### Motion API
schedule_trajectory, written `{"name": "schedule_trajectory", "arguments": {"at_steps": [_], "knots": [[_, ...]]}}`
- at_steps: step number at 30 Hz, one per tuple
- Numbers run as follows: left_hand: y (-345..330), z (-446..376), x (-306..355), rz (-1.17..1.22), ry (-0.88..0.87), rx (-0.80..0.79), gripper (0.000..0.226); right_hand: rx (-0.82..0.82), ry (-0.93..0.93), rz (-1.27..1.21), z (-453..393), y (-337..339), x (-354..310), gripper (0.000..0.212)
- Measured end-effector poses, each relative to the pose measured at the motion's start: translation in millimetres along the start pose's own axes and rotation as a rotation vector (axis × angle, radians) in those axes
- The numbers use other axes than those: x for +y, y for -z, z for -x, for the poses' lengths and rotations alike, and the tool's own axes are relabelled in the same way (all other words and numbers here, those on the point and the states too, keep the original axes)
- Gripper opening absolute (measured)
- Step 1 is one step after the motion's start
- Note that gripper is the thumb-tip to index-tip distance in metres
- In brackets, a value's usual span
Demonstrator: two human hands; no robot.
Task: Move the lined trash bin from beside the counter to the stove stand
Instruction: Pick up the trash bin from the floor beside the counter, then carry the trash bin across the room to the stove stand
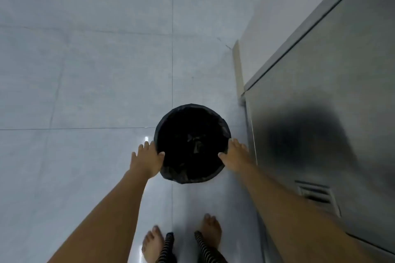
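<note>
On the floor [85, 70] beside the steel table [331, 92], the bin [192, 143] sits clasped at its rim by left hand [148, 159] and right hand [235, 156]; lift level, gripping liner and rim together.

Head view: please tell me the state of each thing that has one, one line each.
trash bin: upright on the floor, open-topped, lined with a black bag
left hand: on the bin's left rim
right hand: on the bin's right rim
steel counter: beside the bin, apart from it
</note>
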State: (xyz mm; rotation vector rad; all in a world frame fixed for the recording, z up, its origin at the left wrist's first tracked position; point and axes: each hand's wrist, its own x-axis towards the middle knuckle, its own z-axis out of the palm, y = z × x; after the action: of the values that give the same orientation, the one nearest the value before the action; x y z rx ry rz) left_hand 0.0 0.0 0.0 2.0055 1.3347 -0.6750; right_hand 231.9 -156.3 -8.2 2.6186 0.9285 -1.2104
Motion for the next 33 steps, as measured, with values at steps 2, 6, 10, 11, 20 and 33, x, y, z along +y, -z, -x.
{"name": "schedule_trajectory", "arguments": {"at_steps": [2,6,10,11,20,33], "knots": [[-20,-25,-7,0.073,0.061,-0.001,0.064,0.025,-0.055,-0.094,-25,-17,2,0.081],[-50,-67,-19,0.361,0.167,-0.088,0.062,0.095,-0.099,-0.285,-60,-49,0,0.088],[-59,-86,-11,0.753,0.184,-0.086,0.059,0.145,-0.103,-0.387,-76,-57,1,0.092],[-58,-87,-7,0.840,0.203,-0.083,0.059,0.141,-0.118,-0.415,-77,-55,0,0.092],[22,-30,15,1.014,0.255,-0.061,0.062,0.131,-0.144,-0.432,-16,14,-23,0.088],[220,158,89,0.993,0.113,0.079,0.071,0.250,0.043,-0.405,161,237,-62,0.079]]}}
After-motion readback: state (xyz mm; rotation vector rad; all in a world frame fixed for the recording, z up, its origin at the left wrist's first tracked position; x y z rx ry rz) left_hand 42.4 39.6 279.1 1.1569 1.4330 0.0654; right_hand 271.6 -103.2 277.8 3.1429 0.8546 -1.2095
